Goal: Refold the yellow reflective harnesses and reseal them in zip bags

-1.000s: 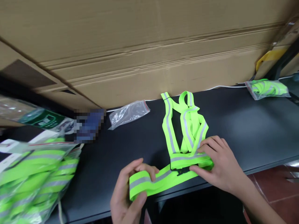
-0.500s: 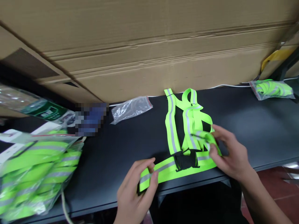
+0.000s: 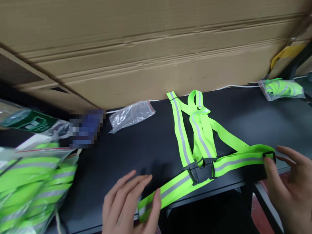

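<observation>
A fluorescent yellow-green reflective vest [image 3: 180, 130] of elastic straps with grey stripes lies on the dark table. Its black buckle [image 3: 203, 170] sits in the middle of the waist belt, close to the front edge. Around the belt's left end is my left hand [image 3: 131, 204], fingers apart, the thumb over the strap. At the belt's right end my right hand [image 3: 290, 182] pinches the strap by its black slider [image 3: 269, 156], the thumb in front. A shoulder strap runs from the upper loops down to that end.
An empty clear zip bag [image 3: 133, 115] lies by the cardboard wall [image 3: 156, 74]. Bagged yellow-green straps [image 3: 36, 185] pile up at the left, and another packed bag [image 3: 282, 89] rests at the back right. The table's front edge [image 3: 180, 204] runs just below the belt.
My right hand has moved right, drawing the belt's right side out straight; it was bunched near the buckle before. My left hand has shifted slightly left and down, its fingers more spread.
</observation>
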Tool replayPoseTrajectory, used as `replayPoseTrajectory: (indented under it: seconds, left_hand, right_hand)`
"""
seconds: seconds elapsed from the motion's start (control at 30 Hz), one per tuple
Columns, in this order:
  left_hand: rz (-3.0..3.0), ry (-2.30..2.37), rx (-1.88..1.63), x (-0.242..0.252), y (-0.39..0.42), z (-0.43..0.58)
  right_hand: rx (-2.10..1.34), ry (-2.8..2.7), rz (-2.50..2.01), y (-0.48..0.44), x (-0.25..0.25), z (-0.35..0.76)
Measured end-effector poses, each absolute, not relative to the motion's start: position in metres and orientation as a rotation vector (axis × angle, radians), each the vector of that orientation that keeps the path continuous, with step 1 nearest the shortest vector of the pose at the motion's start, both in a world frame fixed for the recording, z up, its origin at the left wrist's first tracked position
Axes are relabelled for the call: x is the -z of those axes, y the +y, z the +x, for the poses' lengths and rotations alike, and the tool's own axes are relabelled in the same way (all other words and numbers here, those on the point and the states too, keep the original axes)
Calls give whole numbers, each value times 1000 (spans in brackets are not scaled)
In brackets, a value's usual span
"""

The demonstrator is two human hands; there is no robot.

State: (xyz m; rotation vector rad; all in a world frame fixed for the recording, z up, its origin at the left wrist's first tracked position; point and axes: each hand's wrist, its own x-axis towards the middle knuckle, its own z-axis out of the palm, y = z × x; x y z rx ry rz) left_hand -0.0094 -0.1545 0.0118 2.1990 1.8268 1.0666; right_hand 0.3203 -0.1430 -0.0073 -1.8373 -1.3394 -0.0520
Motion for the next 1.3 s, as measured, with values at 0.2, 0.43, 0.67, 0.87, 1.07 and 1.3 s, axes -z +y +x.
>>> replayPoseTrajectory:
  seconds: [0.2, 0.43, 0.67, 0.87, 1.07, 1.3]
  left_hand:
    - [2375, 1494, -825, -18, -141, 42]
    - [2408, 1445, -540, 14, -128, 50]
    - [2446, 1394, -577, 11, -129, 45]
    - [2515, 1384, -537, 12, -125, 46]
    - [2684, 1282, -478, 3, -125, 55]
    - [2597, 1215, -382, -6, -108, 79]
  right_hand:
    - [110, -1736, -1992, -115, 18, 327]
    - [107, -1570, -2111, -102, 21, 349]
    - [72, -1699, -2062, -100, 24, 360]
    - [-99, -1924, -1936, -75, 4, 373]
    - [-658, -1960, -1661, 10, -33, 344]
    - [-783, -1836, -1607, 131, 10, 285]
